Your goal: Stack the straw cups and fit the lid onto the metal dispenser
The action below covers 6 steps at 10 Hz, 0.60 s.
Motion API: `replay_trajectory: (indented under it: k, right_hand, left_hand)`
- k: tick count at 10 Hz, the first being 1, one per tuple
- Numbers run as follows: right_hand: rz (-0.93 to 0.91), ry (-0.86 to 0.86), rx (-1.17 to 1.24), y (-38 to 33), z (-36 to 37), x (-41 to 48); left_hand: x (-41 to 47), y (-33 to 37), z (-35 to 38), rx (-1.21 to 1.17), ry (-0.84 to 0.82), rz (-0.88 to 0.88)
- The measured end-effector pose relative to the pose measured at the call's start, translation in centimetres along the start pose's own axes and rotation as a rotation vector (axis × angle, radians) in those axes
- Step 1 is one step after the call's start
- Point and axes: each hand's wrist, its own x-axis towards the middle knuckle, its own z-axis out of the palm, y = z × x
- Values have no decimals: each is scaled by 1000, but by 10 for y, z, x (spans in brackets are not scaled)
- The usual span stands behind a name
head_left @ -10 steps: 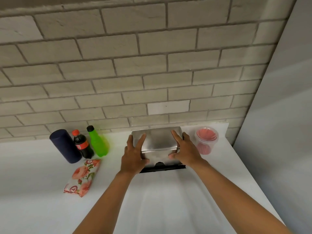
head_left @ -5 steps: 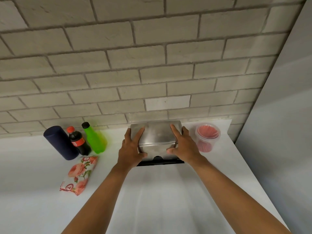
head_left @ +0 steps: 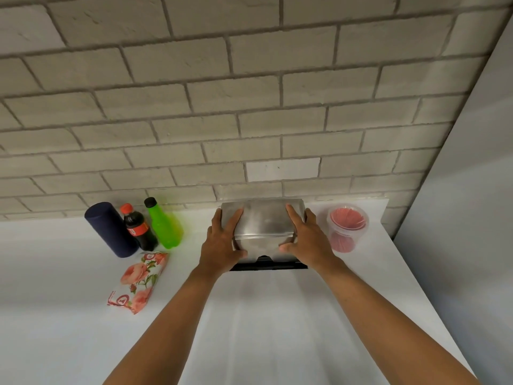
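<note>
My left hand (head_left: pixel 222 240) and right hand (head_left: pixel 308 238) clasp the lid (head_left: pixel 263 218) atop the metal dispenser (head_left: pixel 266 245) at frame centre — uneven pressure could seat it crooked, or shove it into the straw cups (head_left: pixel 347 227) just right.

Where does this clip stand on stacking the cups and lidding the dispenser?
Looks done: the straw cups sit nested beside the metal dispenser. In hand: left hand and right hand grip the lid on its top. Left: whether it is fully seated cannot be told; then letting go.
</note>
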Motion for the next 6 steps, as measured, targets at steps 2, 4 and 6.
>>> replay_trajectory:
  k: [2, 4, 6]
  right_hand:
    - [-7, 21, -36, -4, 1, -6]
    - [23, -17, -75, -12, -3, -29]
    - [87, -70, -154, -30, -11, -80]
  left_hand:
    - [-17, 14, 0, 30, -62, -81]
    - [-44, 10, -6, -2, -183, -174]
    - [-83, 13, -22, -16, -271, -168]
